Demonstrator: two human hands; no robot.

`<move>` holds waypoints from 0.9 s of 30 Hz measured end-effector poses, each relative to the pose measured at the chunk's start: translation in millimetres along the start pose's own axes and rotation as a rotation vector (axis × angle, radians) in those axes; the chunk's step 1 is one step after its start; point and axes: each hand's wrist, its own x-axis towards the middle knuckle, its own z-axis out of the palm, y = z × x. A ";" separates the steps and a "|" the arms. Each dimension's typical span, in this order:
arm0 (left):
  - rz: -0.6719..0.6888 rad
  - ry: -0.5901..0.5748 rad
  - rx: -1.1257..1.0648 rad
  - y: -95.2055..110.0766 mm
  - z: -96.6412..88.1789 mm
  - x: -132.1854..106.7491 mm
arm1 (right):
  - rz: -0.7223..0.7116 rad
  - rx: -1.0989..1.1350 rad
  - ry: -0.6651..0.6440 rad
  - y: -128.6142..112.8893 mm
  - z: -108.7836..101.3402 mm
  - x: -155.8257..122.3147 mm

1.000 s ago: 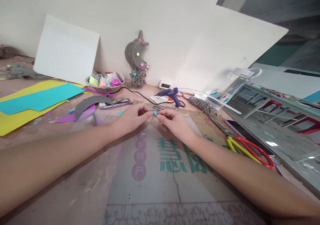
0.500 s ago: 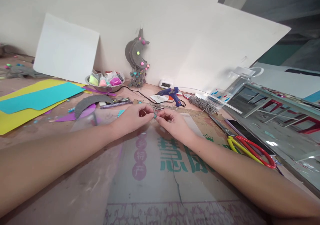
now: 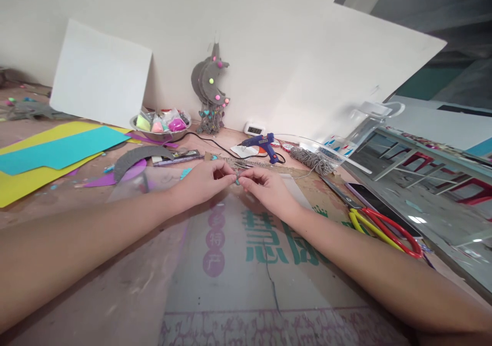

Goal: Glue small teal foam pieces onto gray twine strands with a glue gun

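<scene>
My left hand [image 3: 205, 181] and my right hand [image 3: 268, 188] meet fingertip to fingertip above a printed cardboard sheet [image 3: 234, 279] under clear plastic. Between their pinched thumbs and forefingers is a small teal piece [image 3: 237, 180], mostly covered, its kind too small to make out. Both hands are closed on it. A grey cord [image 3: 272, 284] runs down the sheet below my right hand. Just beyond the fingers lie a blue glue gun [image 3: 259, 142] and a bundle of grey cord [image 3: 310, 160].
Red-and-yellow-handled scissors [image 3: 378, 228] and a phone [image 3: 384, 207] lie at the right edge. Coloured sheets [image 3: 61, 151], a grey crescent [image 3: 140, 156] and a bowl of clay packets [image 3: 159, 133] are on the left. A decorated grey moon [image 3: 209, 82] stands against the wall.
Both hands stay in nearly the same place, still pinching the teal piece. The fingertips have shifted slightly, and the piece looks slightly turned between them.
</scene>
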 end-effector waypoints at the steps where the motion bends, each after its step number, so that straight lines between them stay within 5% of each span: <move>1: 0.004 -0.003 -0.016 -0.7 0.2 0.0 | 0.000 -0.007 0.002 0.4 0.4 0.1; 11: -0.035 -0.028 -0.061 -3.6 0.5 0.8 | 0.020 0.041 0.092 -2.6 -2.9 -0.3; 27: -0.013 -0.015 0.010 -3.9 1.8 0.0 | 0.045 0.122 -0.001 3.1 -2.2 1.7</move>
